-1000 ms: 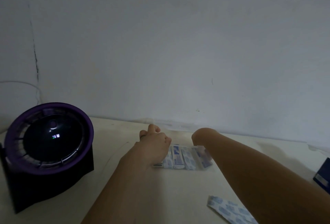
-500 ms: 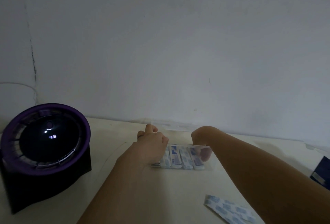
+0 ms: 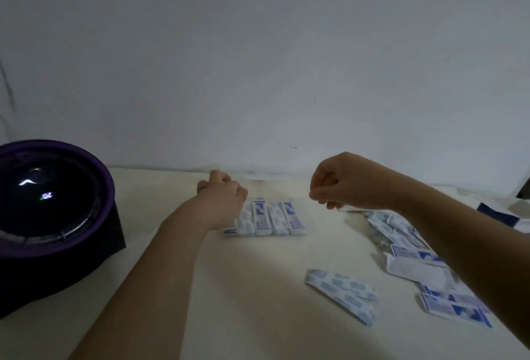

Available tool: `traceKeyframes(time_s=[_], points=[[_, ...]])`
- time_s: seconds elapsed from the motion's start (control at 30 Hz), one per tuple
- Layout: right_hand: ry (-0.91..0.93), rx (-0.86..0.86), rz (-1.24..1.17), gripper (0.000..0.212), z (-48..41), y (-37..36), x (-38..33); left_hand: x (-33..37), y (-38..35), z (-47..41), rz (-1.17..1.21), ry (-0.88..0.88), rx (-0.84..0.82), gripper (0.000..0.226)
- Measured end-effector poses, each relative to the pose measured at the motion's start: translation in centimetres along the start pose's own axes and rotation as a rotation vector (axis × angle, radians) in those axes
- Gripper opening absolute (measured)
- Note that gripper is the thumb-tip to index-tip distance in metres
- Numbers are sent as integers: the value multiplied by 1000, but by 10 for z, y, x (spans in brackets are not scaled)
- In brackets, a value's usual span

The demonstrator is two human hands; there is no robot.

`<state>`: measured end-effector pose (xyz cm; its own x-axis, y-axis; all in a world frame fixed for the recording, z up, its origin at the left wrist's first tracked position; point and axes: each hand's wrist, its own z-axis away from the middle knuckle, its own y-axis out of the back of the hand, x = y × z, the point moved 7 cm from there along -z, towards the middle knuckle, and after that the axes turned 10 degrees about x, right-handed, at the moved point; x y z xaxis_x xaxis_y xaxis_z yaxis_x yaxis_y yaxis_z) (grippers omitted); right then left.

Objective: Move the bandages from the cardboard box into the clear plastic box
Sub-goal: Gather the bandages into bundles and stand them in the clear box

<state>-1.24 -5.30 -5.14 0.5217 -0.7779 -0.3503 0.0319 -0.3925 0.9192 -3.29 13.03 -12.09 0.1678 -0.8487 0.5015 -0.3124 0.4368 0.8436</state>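
The table (image 3: 243, 288) meets the wall (image 3: 258, 58) along its far edge; on the left a purple device (image 3: 48, 216) stands close to that wall and fills the left side; the right side is covered by a pile (image 3: 413, 256) of bandages, with a blue-and-white box (image 3: 500, 211) beyond it, cut off by the frame. Bare table lies between the two forearms, from the near edge up to a row (image 3: 271, 217) of bandages; there is also a bare gap between the row and the pile.

The left hand (image 3: 222, 203) is low at the row's left end, its back to the camera; its fingers are curled under and hidden, so I cannot tell whether it grips anything. The right hand (image 3: 344, 184) is raised above the table, to the right of the row and far of the pile; its fingers are curled in and nothing shows in them.

The row has about five white wrappers with blue print, side by side, long edges touching, each running near to far; the clear box around them is too faint to make out. A loose strip (image 3: 341, 292) of joined bandages lies slantwise near centre-right, apart from the pile; the pile's wrappers overlap at mixed angles, some under the right forearm.
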Motion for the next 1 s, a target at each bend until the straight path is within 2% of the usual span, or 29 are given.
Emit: traceKeyframes(time_s=[0.1, 0.17, 0.23, 0.3, 0.47, 0.57, 0.63, 0.7, 0.77, 0.87, 0.9, 1.0], points=[[-31, -372, 235, 34, 46, -35, 24, -1, 0, 0, -6, 3, 16, 36], [-46, -466, 433, 59, 60, -58, 40, 1, 0, 1, -2, 2, 34, 36], [-76, -495, 512, 73, 64, -73, 50, 2, 0, 3, -8, 4, 29, 36], [-77, -530, 537, 74, 62, -81, 53, 1, -1, 4, -5, 13, 17, 37], [-100, -673, 457, 60, 58, -91, 47, 6, 0, 10, -13, -17, 20, 37], [-1, -687, 584, 50, 61, -96, 46, 7, -1, 14, -2, -28, 15, 39], [53, -653, 662, 44, 65, -98, 44, 3, -3, 11, -27, -40, 28, 39], [76, -620, 592, 36, 69, -97, 41, -3, -7, 6, -60, -53, 38, 38], [68, -473, 309, 23, 69, -86, 37, -6, -10, 3, -75, -63, 47, 37], [-43, -78, -415, 23, 64, -66, 44, -4, -6, 2, -31, -54, 112, 32], [-83, 44, -585, 20, 64, -65, 54, -1, -2, 4, -44, -66, 149, 31], [-145, 245, -742, 13, 72, -75, 71, 26, 16, 14, -156, -217, 334, 31]])
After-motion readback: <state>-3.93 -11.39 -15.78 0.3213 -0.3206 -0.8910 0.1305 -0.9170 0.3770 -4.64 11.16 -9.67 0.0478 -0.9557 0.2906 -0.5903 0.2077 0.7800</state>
